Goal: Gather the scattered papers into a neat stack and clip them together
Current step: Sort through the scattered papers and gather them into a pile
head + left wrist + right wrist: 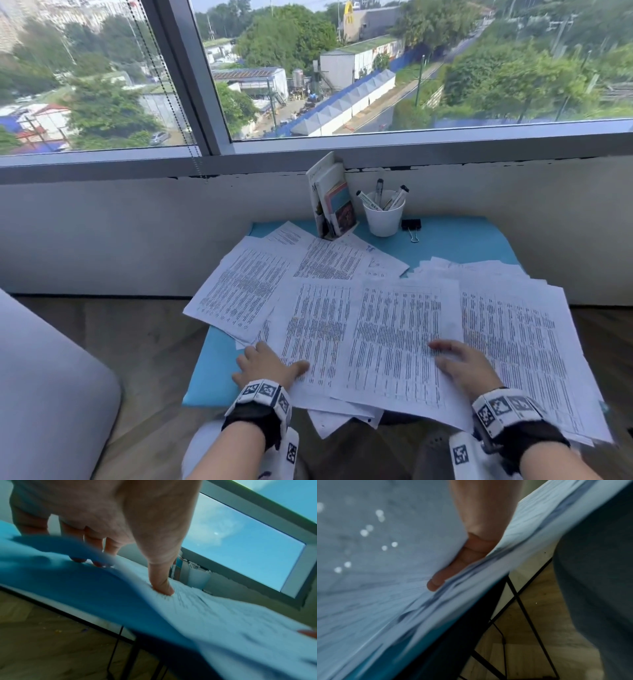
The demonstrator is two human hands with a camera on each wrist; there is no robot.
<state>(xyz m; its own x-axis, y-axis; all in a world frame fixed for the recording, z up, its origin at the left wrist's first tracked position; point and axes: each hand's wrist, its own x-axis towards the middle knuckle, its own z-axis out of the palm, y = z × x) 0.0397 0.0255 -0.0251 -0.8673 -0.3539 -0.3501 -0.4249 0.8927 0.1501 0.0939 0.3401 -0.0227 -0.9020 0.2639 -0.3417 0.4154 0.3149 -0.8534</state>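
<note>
Left hand (265,363) and right hand (460,365) lie flat, fingers spread.

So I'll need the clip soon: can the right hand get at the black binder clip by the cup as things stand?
Probably yes. The binder clip lies in the open on the blue table, just right of the white cup. The right hand rests flat on papers, holding nothing.
</note>
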